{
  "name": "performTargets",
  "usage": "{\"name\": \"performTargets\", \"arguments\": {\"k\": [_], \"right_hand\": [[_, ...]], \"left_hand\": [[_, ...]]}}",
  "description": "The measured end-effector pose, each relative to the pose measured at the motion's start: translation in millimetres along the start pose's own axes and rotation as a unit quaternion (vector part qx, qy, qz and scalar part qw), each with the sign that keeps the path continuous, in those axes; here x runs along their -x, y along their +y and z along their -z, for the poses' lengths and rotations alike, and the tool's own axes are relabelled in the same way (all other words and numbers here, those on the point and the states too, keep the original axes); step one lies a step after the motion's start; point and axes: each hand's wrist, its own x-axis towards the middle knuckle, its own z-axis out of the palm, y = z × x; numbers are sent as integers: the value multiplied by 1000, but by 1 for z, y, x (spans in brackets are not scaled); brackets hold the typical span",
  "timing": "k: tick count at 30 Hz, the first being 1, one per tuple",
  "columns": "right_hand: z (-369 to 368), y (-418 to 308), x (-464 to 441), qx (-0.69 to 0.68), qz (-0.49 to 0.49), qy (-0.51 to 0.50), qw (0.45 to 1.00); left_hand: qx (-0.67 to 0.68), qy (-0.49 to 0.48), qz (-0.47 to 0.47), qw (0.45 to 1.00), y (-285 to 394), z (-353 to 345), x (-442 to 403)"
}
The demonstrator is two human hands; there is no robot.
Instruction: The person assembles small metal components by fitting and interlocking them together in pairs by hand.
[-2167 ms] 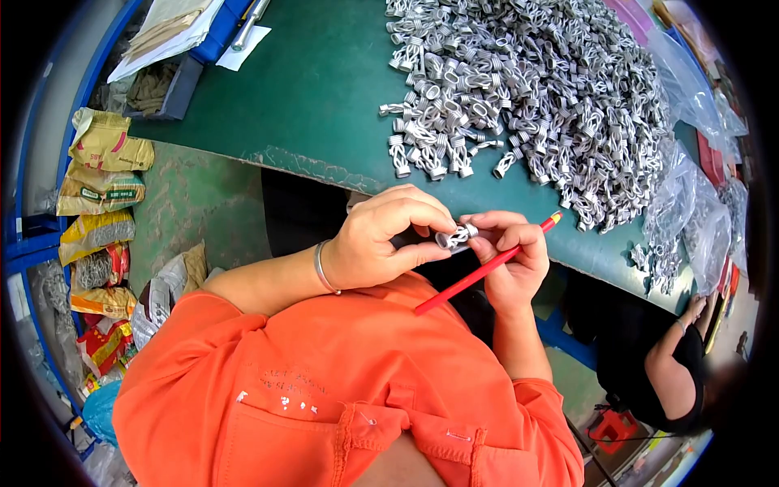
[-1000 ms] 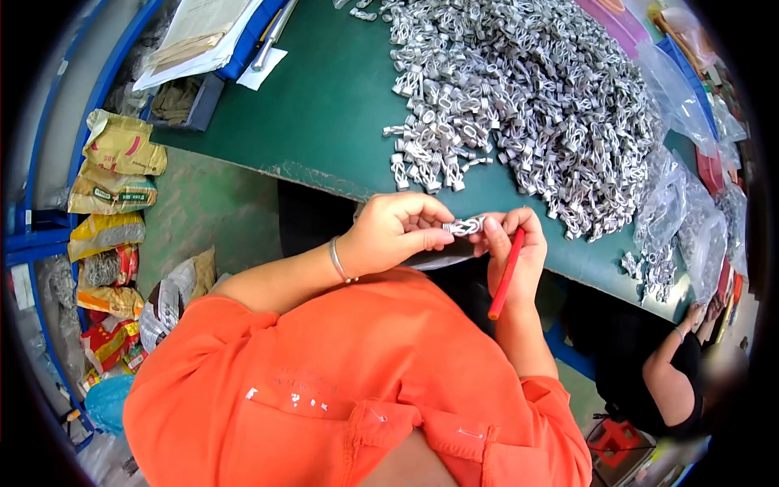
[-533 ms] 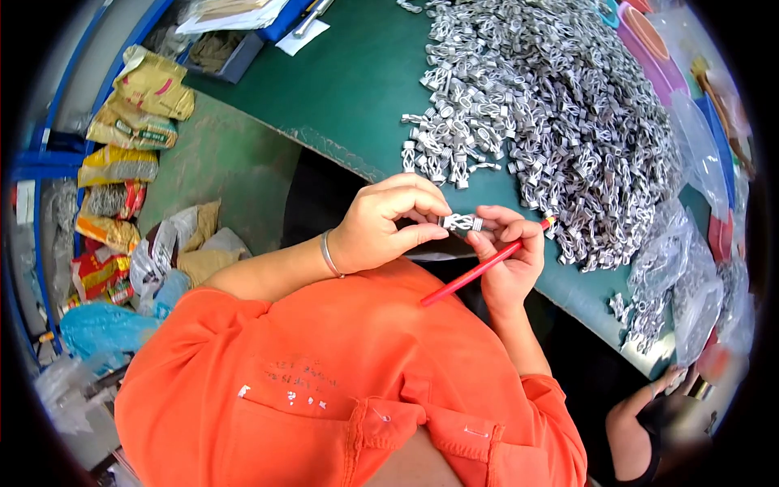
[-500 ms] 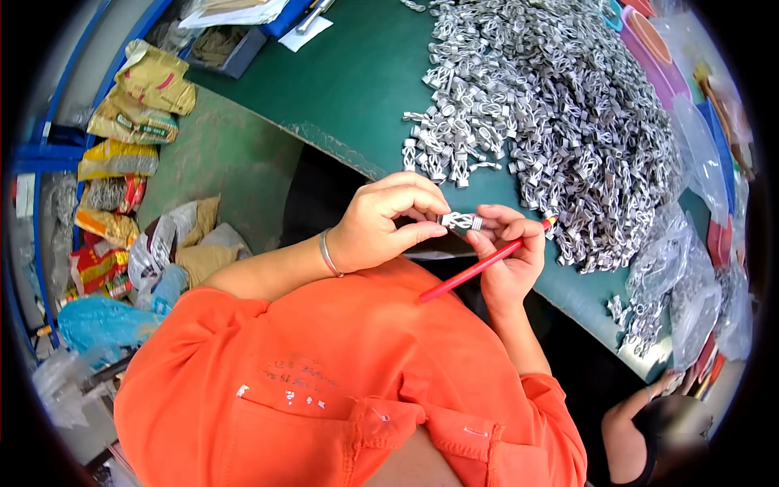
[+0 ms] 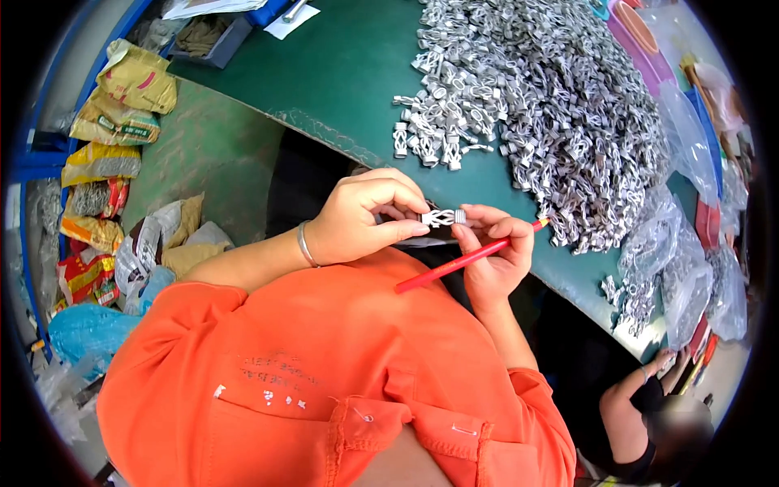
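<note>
Between my two hands is a silver metal part (image 5: 442, 217) with twisted open bars and a ribbed end. The thumb and fingers of my left hand (image 5: 369, 213) pinch its left end. My right hand (image 5: 497, 253) grips the ribbed right end between thumb and forefinger, and also holds a red pencil (image 5: 454, 266) that slants down to the left over the orange clothing. Beyond my hands, a large heap of similar metal parts (image 5: 560, 105) covers much of the green table (image 5: 341, 73).
Clear plastic bags (image 5: 686, 284) and a small cluster of parts (image 5: 633, 304) lie at the table's right end. A co-worker's arm (image 5: 625, 406) is at the lower right. A grey bin (image 5: 223, 50) stands at the upper left; sacks (image 5: 138, 77) fill the left side.
The metal part has been turned between my fingers, its ribbed end now at the right. The pencil has swung with my right hand. The view has shifted, and both hands sit slightly further left.
</note>
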Motion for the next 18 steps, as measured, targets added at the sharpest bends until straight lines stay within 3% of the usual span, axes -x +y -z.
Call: {"name": "performTargets", "arguments": {"k": [2, 10, 12, 18], "right_hand": [[-3, 1, 7, 17, -18, 15, 1000], [-12, -4, 8, 71, -5, 16, 997], [-10, -1, 8, 68, -3, 2, 998], [-9, 0, 6, 112, 26, -40, 993]], "left_hand": [[-34, -26, -15, 999, 2, 6, 0], [54, 5, 30, 998, -4, 10, -3], [-71, -22, -82, 994, -9, 15, -6], [-77, -27, -101, 991, -12, 17, -4]]}}
